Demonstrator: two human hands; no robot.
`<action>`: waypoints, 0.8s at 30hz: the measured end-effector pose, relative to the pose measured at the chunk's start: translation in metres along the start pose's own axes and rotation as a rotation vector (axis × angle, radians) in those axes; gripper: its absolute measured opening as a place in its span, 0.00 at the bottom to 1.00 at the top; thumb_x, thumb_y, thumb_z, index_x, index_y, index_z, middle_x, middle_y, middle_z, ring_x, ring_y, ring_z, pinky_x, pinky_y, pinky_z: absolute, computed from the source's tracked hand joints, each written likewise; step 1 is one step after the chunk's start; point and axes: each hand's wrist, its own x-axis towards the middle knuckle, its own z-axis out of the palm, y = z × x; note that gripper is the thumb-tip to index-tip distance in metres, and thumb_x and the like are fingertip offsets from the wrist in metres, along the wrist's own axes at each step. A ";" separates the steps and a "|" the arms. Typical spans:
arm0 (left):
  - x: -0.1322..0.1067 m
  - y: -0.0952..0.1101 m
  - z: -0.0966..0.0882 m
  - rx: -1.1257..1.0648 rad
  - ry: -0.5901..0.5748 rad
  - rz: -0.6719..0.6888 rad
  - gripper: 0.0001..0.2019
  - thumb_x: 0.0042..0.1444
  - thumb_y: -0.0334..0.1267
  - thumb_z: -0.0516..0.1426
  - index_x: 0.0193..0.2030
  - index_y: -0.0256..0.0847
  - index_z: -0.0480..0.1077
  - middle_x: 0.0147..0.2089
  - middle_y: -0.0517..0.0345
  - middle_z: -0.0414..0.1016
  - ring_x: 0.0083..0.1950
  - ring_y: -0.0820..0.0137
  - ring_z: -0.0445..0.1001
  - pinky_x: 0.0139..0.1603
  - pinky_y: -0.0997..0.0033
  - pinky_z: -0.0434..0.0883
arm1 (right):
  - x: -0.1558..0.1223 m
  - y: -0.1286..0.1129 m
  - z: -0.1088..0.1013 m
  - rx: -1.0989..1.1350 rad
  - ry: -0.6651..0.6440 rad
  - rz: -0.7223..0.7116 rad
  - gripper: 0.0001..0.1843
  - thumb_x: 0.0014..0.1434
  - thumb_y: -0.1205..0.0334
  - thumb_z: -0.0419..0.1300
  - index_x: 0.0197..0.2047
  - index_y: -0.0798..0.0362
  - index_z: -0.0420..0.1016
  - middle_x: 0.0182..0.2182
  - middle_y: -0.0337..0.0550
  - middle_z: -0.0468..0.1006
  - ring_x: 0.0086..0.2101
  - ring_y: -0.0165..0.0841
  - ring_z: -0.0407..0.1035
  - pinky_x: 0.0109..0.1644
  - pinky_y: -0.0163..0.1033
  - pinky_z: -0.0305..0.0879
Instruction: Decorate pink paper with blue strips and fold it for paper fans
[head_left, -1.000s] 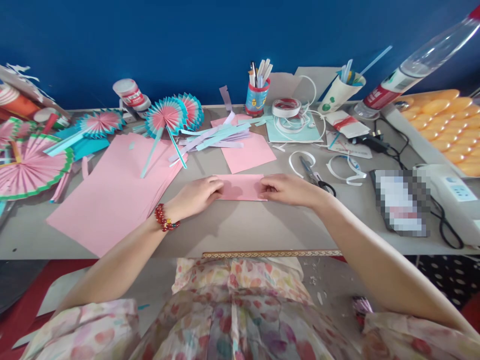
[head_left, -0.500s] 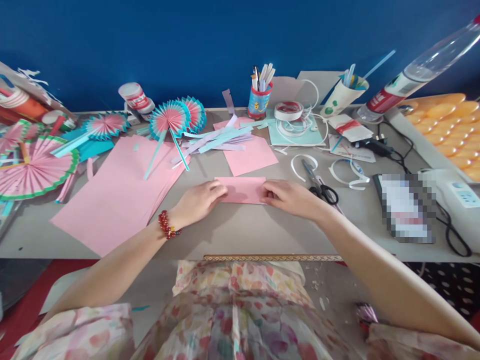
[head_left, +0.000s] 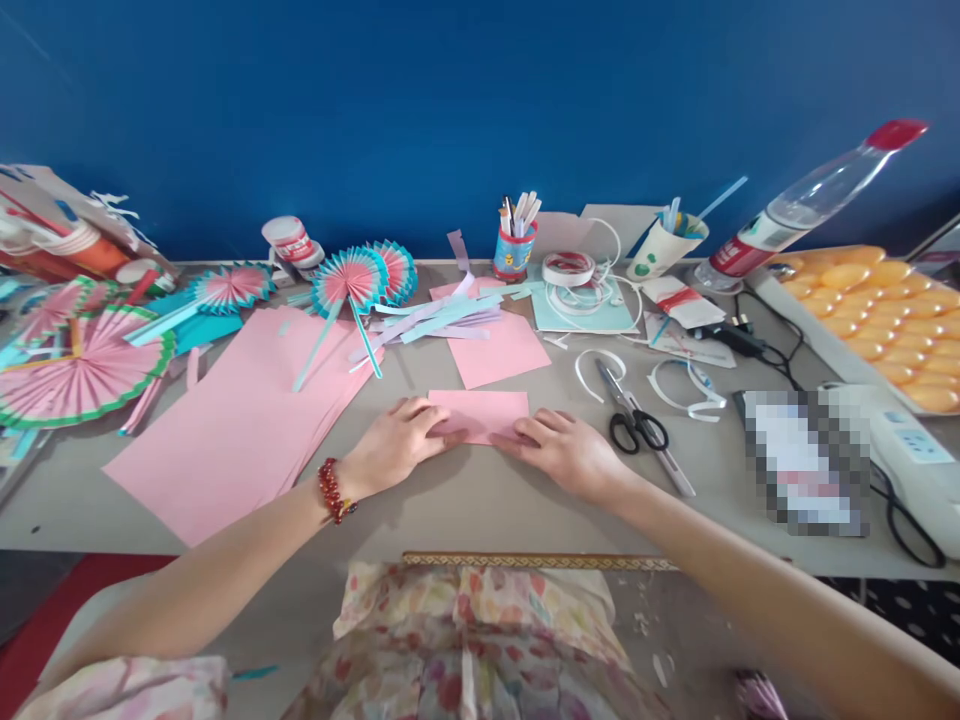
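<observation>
A small folded rectangle of pink paper (head_left: 484, 408) lies on the table in front of me. My left hand (head_left: 396, 445) grips its left end, fingers curled at the edge and thumb stretched inward along the near side. At the opposite end my right hand (head_left: 576, 455) holds the paper in the same way, its thumb reaching toward the middle. Beyond the paper lies a larger pink sheet (head_left: 499, 352), partly under a heap of lilac and pale blue paper strips (head_left: 442, 318). Black-handled scissors (head_left: 634, 420) rest to the right of my right hand, beside a slim cutter (head_left: 675, 470).
Left of me is a stack of pink sheets (head_left: 217, 420), with pleated paper fans (head_left: 349, 280) behind it. Rolls of tape (head_left: 568, 268), a pen cup (head_left: 514, 255) and a tilted-looking bottle (head_left: 780, 225) stand along the wall. A phone (head_left: 802, 460) and power strip (head_left: 907, 450) lie right.
My view has tilted upward, so the table sits lower in the picture. Both thumbs now stretch inward along the paper's near edge, where the hands were more tightly curled before.
</observation>
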 end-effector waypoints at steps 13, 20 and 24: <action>0.000 0.051 -0.001 -0.106 -0.085 0.003 0.46 0.61 0.66 0.44 0.73 0.31 0.40 0.74 0.42 0.44 0.75 0.57 0.43 0.73 0.57 0.45 | 0.001 -0.009 -0.005 -0.011 0.060 -0.005 0.23 0.61 0.69 0.58 0.60 0.50 0.70 0.50 0.44 0.78 0.43 0.39 0.66 0.50 0.46 0.60; -0.028 0.038 -0.013 -0.091 -0.137 -0.045 0.43 0.64 0.62 0.44 0.74 0.32 0.36 0.75 0.45 0.42 0.75 0.58 0.44 0.73 0.56 0.45 | -0.025 -0.013 -0.003 0.078 0.083 0.103 0.28 0.59 0.75 0.51 0.62 0.53 0.68 0.56 0.42 0.75 0.47 0.41 0.64 0.59 0.52 0.54; -0.030 0.038 -0.015 -0.097 -0.140 -0.058 0.43 0.63 0.63 0.44 0.74 0.33 0.37 0.75 0.45 0.42 0.74 0.57 0.45 0.73 0.55 0.46 | -0.035 -0.013 0.002 0.158 0.049 0.186 0.34 0.57 0.78 0.48 0.65 0.48 0.65 0.61 0.38 0.69 0.54 0.40 0.62 0.59 0.51 0.55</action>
